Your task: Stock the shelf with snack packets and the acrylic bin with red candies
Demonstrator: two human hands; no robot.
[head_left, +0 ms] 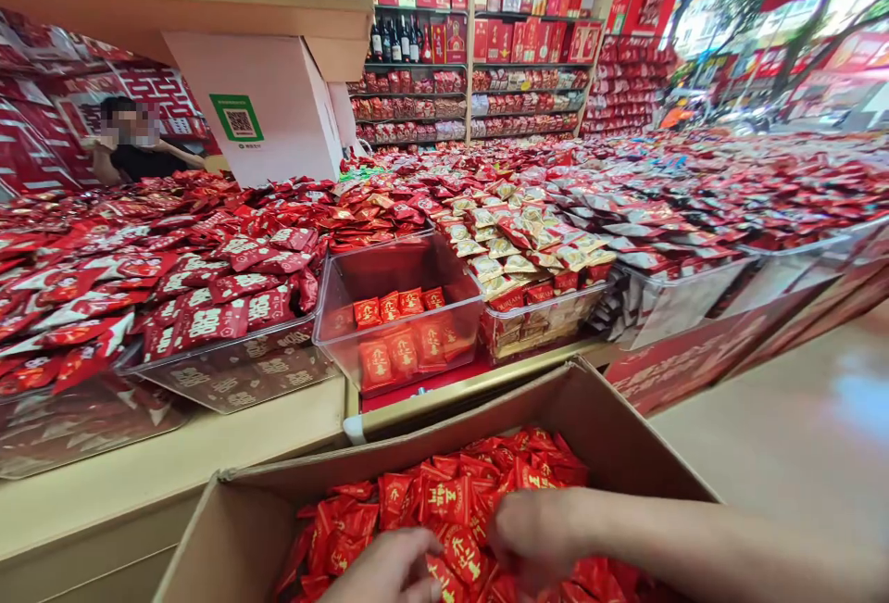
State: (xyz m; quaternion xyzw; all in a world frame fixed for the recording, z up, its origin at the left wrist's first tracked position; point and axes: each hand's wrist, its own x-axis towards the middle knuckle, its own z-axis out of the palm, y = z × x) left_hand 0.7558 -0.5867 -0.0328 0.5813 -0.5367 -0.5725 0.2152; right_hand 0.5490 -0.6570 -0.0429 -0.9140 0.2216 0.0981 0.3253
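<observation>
Small red candy packets with gold characters fill an open cardboard box in front of me. My left hand rests among the packets at the near side, its fingers bent and a little apart, with nothing seen in its grip. To the right, my right hand reaches down into the same packets. It is blurred, and its fingertips are hidden, so whether it holds a packet does not show. Beyond the box, a clear plastic bin contains a few rows of similar red packets standing upright.
Clear bins heaped with maroon packets flank it on the left, gold-and-red packets on the right. A white box with a QR code stands behind. A person is at the far left. Stocked shelves line the back.
</observation>
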